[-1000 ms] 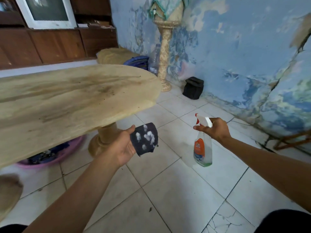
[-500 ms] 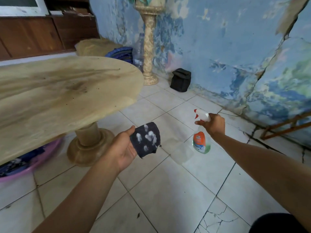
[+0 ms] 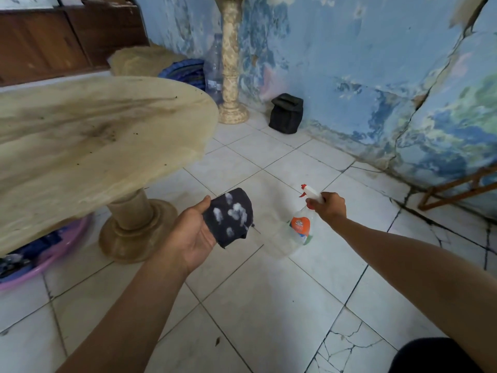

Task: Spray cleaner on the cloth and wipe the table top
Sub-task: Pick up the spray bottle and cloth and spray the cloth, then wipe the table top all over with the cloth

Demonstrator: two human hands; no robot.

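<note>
A dark folded cloth (image 3: 231,220) dotted with white foam lies in my left hand (image 3: 192,232), gripped between thumb and fingers, to the right of the table. The round beige marble table top (image 3: 88,146) carries dark dirty streaks and fills the left of the view on a stone pedestal (image 3: 134,224). My right hand (image 3: 329,207) grips the white and red trigger head of a clear spray bottle (image 3: 298,230) with an orange label. The bottle's base is at or just above the white floor tiles; contact is unclear.
A pink basin (image 3: 40,257) with dark items sits under the table. A stone column (image 3: 231,63), a clear plastic bottle (image 3: 213,74) and a black bag (image 3: 286,113) stand along the peeling blue wall. A wooden frame (image 3: 457,189) lies at right. Cracked tiles lie near my knee.
My right hand has lowered the spray bottle from chest height down toward the floor. The left hand keeps the foamy cloth in place. My view has tilted down and right.
</note>
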